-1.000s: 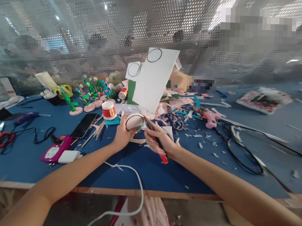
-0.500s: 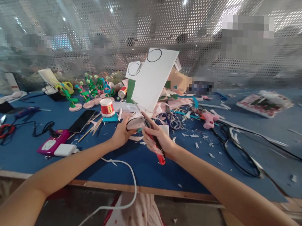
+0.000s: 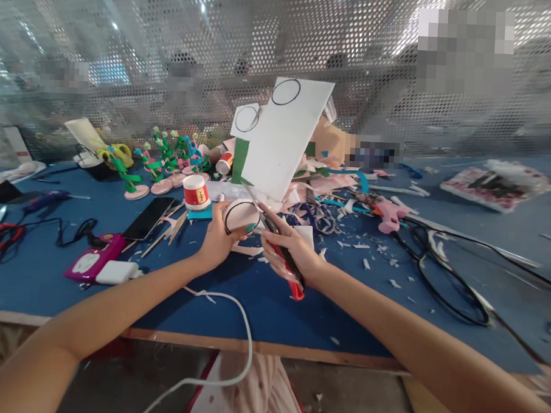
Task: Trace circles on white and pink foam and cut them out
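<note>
My left hand is closed on a small white card disc with a black outline along its edge. My right hand grips scissors with red and black handles, their blades pointing up and left beside the disc's right edge. Whether the blades touch the card I cannot tell. Just behind stands a large white card with a drawn circle, and a smaller white card with another circle. Left of my left hand a red and white paper cup sits on a blue piece.
Paper scraps lie behind and to the right. A pink glue gun trails a black cable. On the left are a phone, a magenta box with a white plug, a soldering-iron-like tool and several green twisted-stem ornaments. A white cable crosses the front edge.
The disc has tilted so its outlined face shows more fully, turned in my left hand. My right hand keeps the scissors beside it. The whole view has shifted slightly.
</note>
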